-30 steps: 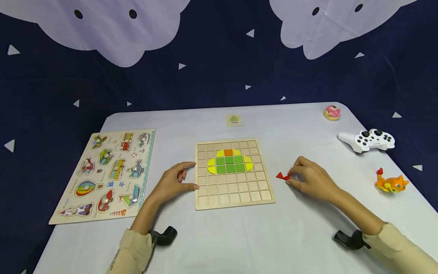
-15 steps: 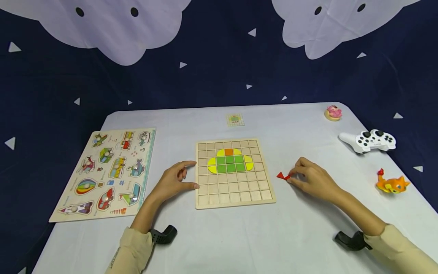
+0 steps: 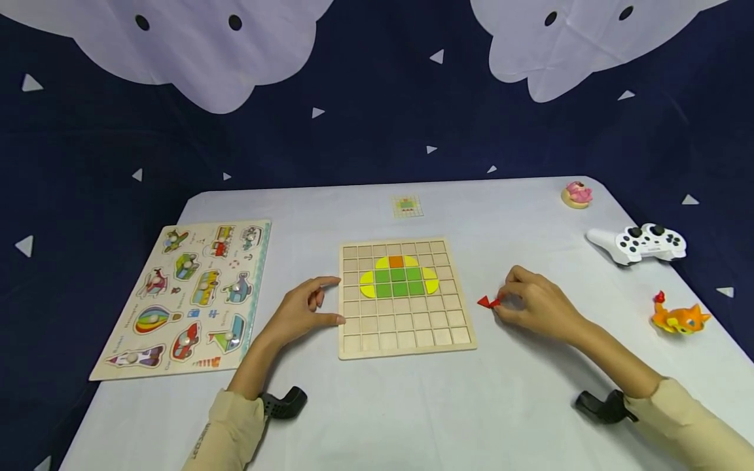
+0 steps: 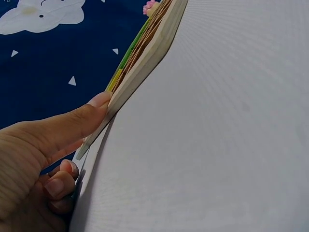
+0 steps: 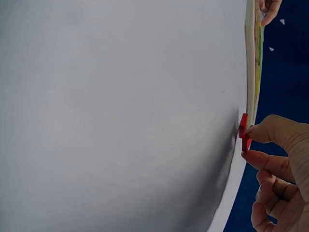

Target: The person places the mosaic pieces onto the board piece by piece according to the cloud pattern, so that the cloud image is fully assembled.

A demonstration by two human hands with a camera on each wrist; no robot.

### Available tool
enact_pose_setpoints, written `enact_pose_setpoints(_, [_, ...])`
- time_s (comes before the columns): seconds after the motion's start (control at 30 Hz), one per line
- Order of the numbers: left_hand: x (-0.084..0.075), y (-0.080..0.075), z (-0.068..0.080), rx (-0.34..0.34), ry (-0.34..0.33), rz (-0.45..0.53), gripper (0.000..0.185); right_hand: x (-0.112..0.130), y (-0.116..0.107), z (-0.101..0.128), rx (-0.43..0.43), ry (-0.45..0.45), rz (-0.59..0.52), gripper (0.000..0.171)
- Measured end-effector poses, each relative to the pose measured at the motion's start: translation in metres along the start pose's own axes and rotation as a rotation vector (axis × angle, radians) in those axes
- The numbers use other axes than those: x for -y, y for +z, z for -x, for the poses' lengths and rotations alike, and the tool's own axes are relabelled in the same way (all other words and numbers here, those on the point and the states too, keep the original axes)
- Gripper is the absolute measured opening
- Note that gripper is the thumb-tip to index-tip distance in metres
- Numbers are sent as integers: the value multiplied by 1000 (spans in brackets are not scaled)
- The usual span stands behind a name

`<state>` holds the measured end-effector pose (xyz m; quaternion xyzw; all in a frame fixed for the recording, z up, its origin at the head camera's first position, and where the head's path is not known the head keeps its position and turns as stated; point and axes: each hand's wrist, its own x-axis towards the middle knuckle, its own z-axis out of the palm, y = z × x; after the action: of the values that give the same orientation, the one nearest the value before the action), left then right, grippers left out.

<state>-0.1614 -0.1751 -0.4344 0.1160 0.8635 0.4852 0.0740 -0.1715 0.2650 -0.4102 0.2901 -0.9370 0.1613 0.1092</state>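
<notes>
While the right hand point(image 3: 538, 306) is resting on the desk point(image 3: 412, 405), its fingertips point(image 5: 253, 129) are pinching a small red triangular piece point(image 3: 486, 302) that is lying flat on the desk surface, just to the right of the wooden grid board point(image 3: 406, 330) and apart from its edge. The remaining fingers of that hand are curling loosely beneath the pinch, as the right wrist view is showing. The left hand point(image 3: 303, 313) is lying at the left edge of the grid board, with the thumb and forefinger spread in a relaxed way; the left wrist view is showing the thumb point(image 4: 82, 121) pressing against the board's side, and the hand is gripping nothing. On the upper part of the board, green squares point(image 3: 399, 282) are sitting in a block, with yellow rounded pieces point(image 3: 366, 284) flanking them and one orange square point(image 3: 396, 262) sitting on top. Beyond the board, a small pattern card point(image 3: 406, 206) is lying near the far edge of the desk. To the left, a vehicle peg puzzle point(image 3: 188, 297) is lying flat. To the right, well apart from the right hand, a white game controller point(image 3: 639, 243), an orange toy animal point(image 3: 677, 317) and a pink figure point(image 3: 576, 194) are sitting.
</notes>
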Motion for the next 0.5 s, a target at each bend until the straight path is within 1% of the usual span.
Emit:
enact_pose_setpoints(0.2, [1,0,1,-1,-2,-6,72,11,0,-17,2,-30,-30,13])
enact_pose_setpoints(0.33, [1,0,1,-1,-7,-9,72,26,5,-33,26,-63,-61,12])
enact_pose_setpoints(0.5, [0,1,1,0,-13,-4,73,45,13,-51,42,-118,-86,16])
